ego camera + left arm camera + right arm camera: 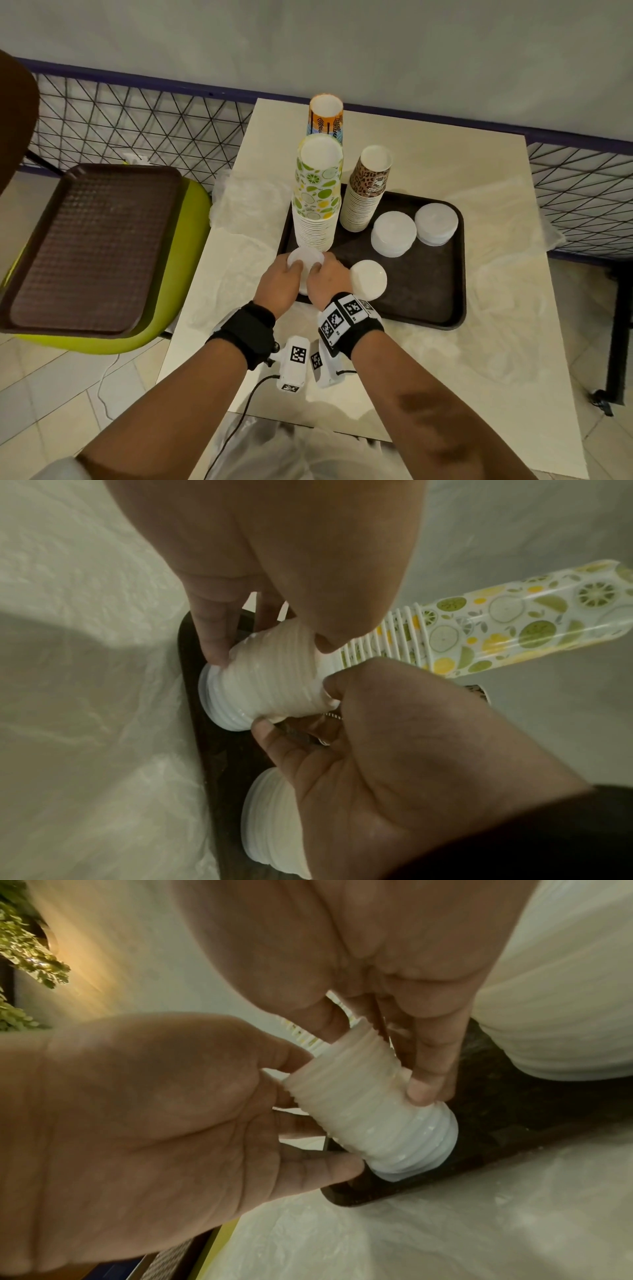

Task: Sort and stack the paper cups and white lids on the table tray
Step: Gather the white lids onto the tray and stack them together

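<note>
Head view: a stack of white lids [304, 260] is gripped from both sides at the near left corner of the dark tray [455, 308] on the bench [496, 359], the left hand [277, 286] and right hand [327, 279] each curled round it, probably to square the lids up. Three more lid stacks lie on the tray, beside the citrus-print cups [317, 192] and leopard-print cups [368, 192], evidently grouped by kind. A small label on the leopard cup is too small to be read.

Bare forearms | black wrist straps [247, 330] | white camera units [294, 363] with square black-and-white markers | thin black cable [239, 411]
</note>
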Available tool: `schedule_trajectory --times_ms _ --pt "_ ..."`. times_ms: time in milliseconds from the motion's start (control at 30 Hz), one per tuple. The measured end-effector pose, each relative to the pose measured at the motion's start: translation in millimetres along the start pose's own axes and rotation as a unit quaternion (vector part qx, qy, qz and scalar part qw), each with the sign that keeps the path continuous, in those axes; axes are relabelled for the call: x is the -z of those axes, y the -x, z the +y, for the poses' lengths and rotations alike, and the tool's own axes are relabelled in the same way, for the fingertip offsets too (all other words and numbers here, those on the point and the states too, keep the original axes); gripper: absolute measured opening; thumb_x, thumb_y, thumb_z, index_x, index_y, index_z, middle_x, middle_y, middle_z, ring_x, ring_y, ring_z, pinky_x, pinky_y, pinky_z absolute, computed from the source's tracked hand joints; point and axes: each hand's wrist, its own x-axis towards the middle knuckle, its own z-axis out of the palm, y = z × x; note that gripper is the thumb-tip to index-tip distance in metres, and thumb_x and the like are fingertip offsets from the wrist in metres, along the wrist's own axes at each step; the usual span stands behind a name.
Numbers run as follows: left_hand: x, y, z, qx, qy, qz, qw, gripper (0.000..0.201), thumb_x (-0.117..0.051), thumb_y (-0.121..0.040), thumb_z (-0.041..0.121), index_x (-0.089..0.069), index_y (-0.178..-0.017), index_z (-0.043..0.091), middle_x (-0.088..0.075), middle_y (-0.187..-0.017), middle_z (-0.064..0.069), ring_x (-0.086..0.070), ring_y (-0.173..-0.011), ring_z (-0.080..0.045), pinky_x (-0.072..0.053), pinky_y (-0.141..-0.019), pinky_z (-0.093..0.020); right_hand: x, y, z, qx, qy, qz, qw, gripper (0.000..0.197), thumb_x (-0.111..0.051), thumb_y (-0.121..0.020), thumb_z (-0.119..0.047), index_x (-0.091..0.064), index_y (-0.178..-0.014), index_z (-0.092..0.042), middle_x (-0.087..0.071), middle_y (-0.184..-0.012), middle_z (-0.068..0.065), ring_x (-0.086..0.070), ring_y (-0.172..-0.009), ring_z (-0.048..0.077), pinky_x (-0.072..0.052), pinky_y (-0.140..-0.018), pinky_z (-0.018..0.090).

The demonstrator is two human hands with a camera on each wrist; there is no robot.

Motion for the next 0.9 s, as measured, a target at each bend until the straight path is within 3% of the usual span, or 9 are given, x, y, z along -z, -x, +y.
schedule_trajectory --times_ms 100,267,367,433,500,600,700,767,900 --pt "2 1 0 0.008 0.032 -0.002 0.999 0.045 -0.047 -0.104 0.033 -0.049 -0.146 0.017 -0.06 -0.138 -0.008 -0.058 -0.123 -0.028 -0.047 -0.11 -0.052 1 1 0 0.007 -0.015 -0.003 1.0 0.038 -0.042 -0.105 -0.018 -0.044 -0.14 -0.003 -0.057 -0.136 0.018 -0.057 -0.124 0.032 -0.043 -0.098 0.034" --pt "6 9 8 -0.016 0.003 0.008 1.0 0.052 -0.049 -0.104 0.039 -0.045 -0.15 0.015 -0.057 -0.144 -0.007 -0.055 -0.128 -0.024 -0.042 -0.112 -0.042 23 18 2 0.043 0.002 -0.013 0.999 0.043 -0.044 -0.103 -0.017 -0.041 -0.143 0.0 -0.053 -0.141 0.018 -0.051 -0.13 0.03 -0.041 -0.104 0.035" --pt "11 27 10 -0.047 -0.056 0.086 0.994 0.055 -0.052 -0.102 0.044 -0.046 -0.149 0.016 -0.055 -0.143 -0.01 -0.052 -0.131 -0.03 -0.041 -0.111 -0.045 55 33 11 0.106 0.018 0.002 0.994 0.036 -0.046 -0.102 -0.016 -0.054 -0.136 -0.005 -0.059 -0.134 0.013 -0.056 -0.124 0.027 -0.043 -0.102 0.032" --pt "12 45 15 -0.11 -0.134 0.163 0.971 0.053 -0.049 -0.095 0.049 -0.054 -0.138 0.019 -0.06 -0.129 -0.009 -0.054 -0.118 -0.031 -0.042 -0.103 -0.045 80 41 24 0.141 -0.007 0.044 0.989 0.029 -0.051 -0.098 -0.014 -0.062 -0.125 -0.011 -0.065 -0.122 0.008 -0.063 -0.111 0.024 -0.05 -0.098 0.034" --pt "5 63 27 -0.178 -0.177 0.196 0.948 0.052 -0.047 -0.088 0.051 -0.057 -0.128 0.019 -0.061 -0.119 -0.005 -0.054 -0.108 -0.028 -0.039 -0.095 -0.038 106 42 43 0.155 -0.044 0.107 0.981 0.024 -0.055 -0.093 -0.009 -0.064 -0.114 -0.013 -0.063 -0.112 0.006 -0.063 -0.098 0.022 -0.054 -0.09 0.039" --pt "-25 83 57 -0.262 -0.165 0.171 0.935 0.046 -0.052 -0.087 0.046 -0.057 -0.125 0.021 -0.057 -0.115 -0.002 -0.051 -0.104 -0.023 -0.037 -0.09 -0.029 148 26 77 0.143 -0.042 0.195 0.97 0.033 -0.056 -0.084 -0.002 -0.06 -0.115 -0.014 -0.052 -0.116 0.008 -0.057 -0.098 0.028 -0.051 -0.088 0.044" --pt "-69 88 88 -0.301 -0.154 0.125 0.933 0.045 -0.062 -0.087 0.038 -0.055 -0.129 0.022 -0.052 -0.12 -0.003 -0.052 -0.109 -0.022 -0.045 -0.093 -0.033 184 -4 112 0.09 -0.01 0.205 0.975 0.052 -0.06 -0.081 -0.002 -0.05 -0.131 -0.012 -0.043 -0.131 0.017 -0.044 -0.114 0.04 -0.042 -0.092 0.043" --pt "-100 78 107 -0.284 -0.179 0.095 0.937 0.052 -0.068 -0.088 0.034 -0.051 -0.135 0.022 -0.049 -0.125 -0.006 -0.05 -0.111 -0.026 -0.046 -0.094 -0.038 199 -29 130 0.081 0.041 0.181 0.979 0.069 -0.068 -0.081 -0.009 -0.041 -0.143 -0.013 -0.037 -0.138 0.02 -0.038 -0.121 0.042 -0.035 -0.092 0.041" --pt "-146 45 139 -0.201 -0.319 0.052 0.925 0.064 -0.065 -0.092 0.037 -0.037 -0.148 0.024 -0.04 -0.142 -0.014 -0.044 -0.123 -0.038 -0.043 -0.103 -0.046 211 -80 150 0.094 0.154 0.117 0.977 0.096 -0.078 -0.074 -0.029 -0.027 -0.154 -0.024 -0.028 -0.151 0.013 -0.029 -0.134 0.043 -0.043 -0.103 0.052"
